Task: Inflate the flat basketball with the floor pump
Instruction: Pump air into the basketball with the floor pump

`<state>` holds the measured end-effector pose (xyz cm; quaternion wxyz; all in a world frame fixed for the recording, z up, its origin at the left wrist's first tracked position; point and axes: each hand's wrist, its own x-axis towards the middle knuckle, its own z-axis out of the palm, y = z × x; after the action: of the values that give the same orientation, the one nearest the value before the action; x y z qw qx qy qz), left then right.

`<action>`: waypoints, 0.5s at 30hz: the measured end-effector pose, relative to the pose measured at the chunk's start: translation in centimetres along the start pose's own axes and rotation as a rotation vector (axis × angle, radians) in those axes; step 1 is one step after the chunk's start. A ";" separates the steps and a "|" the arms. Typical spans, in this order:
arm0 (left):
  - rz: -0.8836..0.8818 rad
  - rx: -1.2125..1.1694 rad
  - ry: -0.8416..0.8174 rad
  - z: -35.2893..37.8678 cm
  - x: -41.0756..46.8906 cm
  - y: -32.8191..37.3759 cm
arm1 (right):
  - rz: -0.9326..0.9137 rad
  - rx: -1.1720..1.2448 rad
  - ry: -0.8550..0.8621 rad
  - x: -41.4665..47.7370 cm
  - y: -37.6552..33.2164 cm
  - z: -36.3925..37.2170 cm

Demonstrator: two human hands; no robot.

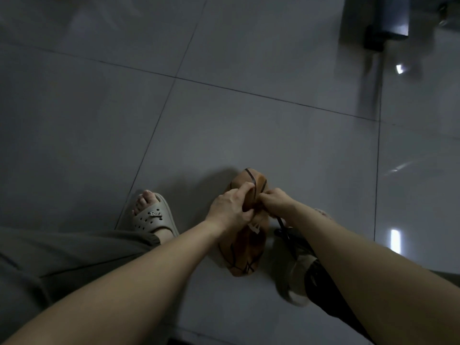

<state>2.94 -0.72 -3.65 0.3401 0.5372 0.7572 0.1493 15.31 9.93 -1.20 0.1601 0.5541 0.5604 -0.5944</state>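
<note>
Left of the basketball (245, 247), beige slipper (154, 217).

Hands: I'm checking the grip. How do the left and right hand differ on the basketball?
The left hand wraps its fingers round the folded basketball; the right hand only pinches one spot. A thin black hose runs beneath the right hand, none by the left. Both touch the ball.

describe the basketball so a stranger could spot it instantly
Look at the grey tiled floor, right of the beige sandal. The left hand grips the basketball while the right hand pinches a black hose to it: a crumpled orange-brown skin with black seams.
</note>
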 end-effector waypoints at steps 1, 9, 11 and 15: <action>-0.024 0.017 0.004 -0.2 0.2 0.0 | 0.013 0.030 0.009 -0.3 0.1 -0.6; -0.341 -0.107 -0.168 -0.5 2.3 1.5 | 0.204 0.040 0.016 -0.6 2.5 -3.1; -0.308 -0.075 -0.141 -0.5 2.6 2.0 | 0.267 0.024 -0.030 -0.8 3.0 -3.3; -0.021 0.133 -0.006 0.0 3.3 1.6 | 0.338 -0.058 -0.129 -0.5 4.0 -4.4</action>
<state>3.46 2.92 -3.86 0.3075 0.5510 0.7702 0.0935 20.79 12.13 -1.66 0.3090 0.5964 0.4647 -0.5770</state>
